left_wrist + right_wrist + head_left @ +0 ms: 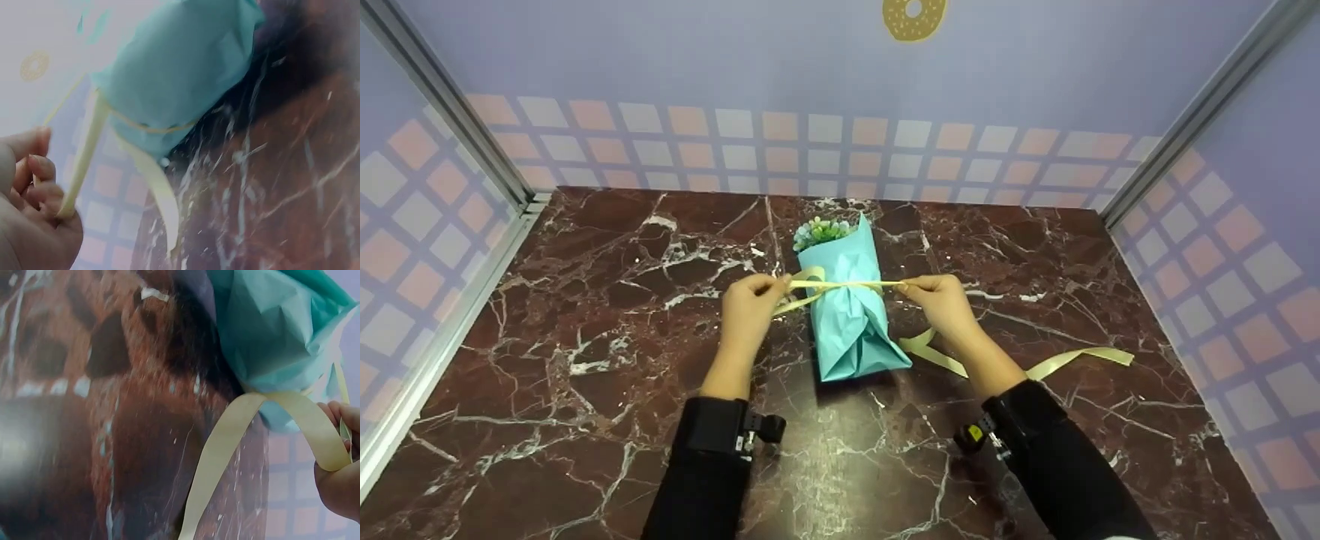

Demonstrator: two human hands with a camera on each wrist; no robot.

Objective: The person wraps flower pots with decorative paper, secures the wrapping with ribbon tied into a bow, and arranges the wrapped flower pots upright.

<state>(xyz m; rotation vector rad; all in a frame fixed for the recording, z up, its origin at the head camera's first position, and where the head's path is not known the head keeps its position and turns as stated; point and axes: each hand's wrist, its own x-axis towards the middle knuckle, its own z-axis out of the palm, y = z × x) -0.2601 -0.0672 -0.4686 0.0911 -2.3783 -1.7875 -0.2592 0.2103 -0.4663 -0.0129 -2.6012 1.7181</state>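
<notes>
A bouquet wrapped in light teal paper (851, 322) lies on the marble-patterned table, its blue and green flowers (819, 232) showing at the far end. Pale yellow ribbon (847, 285) goes around the middle of the wrapping. On one side my left hand (751, 304) pinches the ribbon, a loop and a loose end hanging beside its fingers. Opposite it, my right hand (943, 301) pinches the other part, and the ribbon stretches taut between them across the paper. In the right wrist view a wide curl of ribbon (225, 439) runs from the wrapping past my right hand (343, 455).
A long ribbon tail (1080, 360) trails over the table to the right, passing under my right forearm. Patterned panels with a tiled band (825, 150) stand at the back and both sides. Dark cuffs with small cameras (769, 427) sit on both wrists.
</notes>
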